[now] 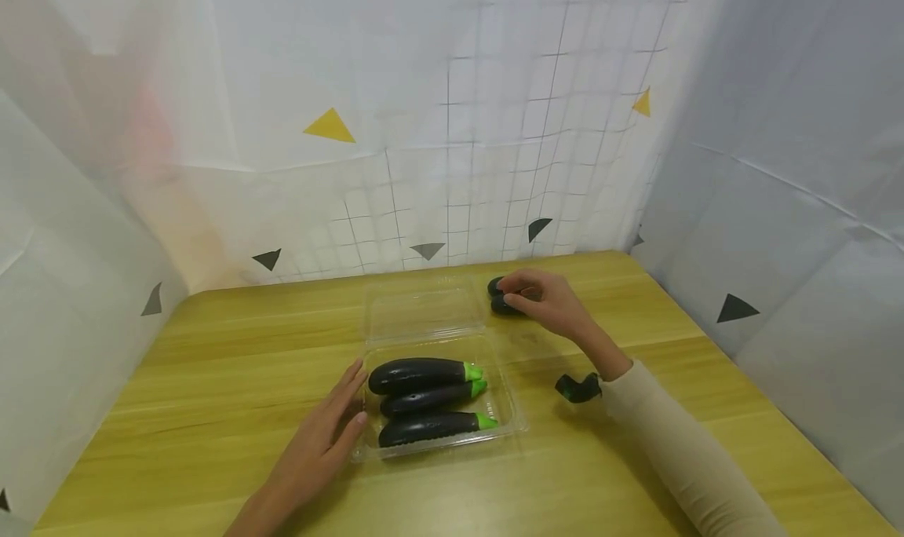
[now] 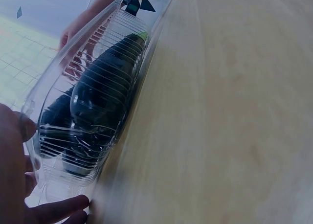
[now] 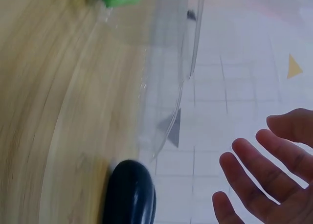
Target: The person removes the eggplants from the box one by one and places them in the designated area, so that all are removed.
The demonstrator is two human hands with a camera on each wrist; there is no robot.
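- White sheeting (image 1: pixel 268 50) walled the space ahead of and beside both hands, marked with grid lines and small yellow, black and grey triangles; below them spread a yellow wood-grain bench (image 1: pixel 162 396).
- Left hand (image 1: pixel 318 443): fingers apart, resting against the near side of a clear plastic container (image 1: pixel 503 384), probably to keep it from sliding on the bench.
- Just to the right of that hand, the container held three dark eggplants (image 1: pixel 429 400), lying side by side. Their green stem ends pointed away from the left hand, an arrangement that likely let the long shapes share the narrow space.
- Ahead of the left hand, the clear lid (image 1: pixel 424 313) lay folded back beyond the container, which left the top uncovered.
- Right hand (image 1: pixel 547 301): fingers loosely bent and apart, gripping nothing. It hovered over two more dark eggplants (image 1: pixel 507 305) on the bench; the right wrist view showed a gap between fingers and eggplants. Their far ends were hidden beneath the hand.
- Nearer the person than the right hand, beside the pale sleeve (image 1: pixel 685 451), was a dark, bent object (image 1: pixel 577 389); what it was could not be told.
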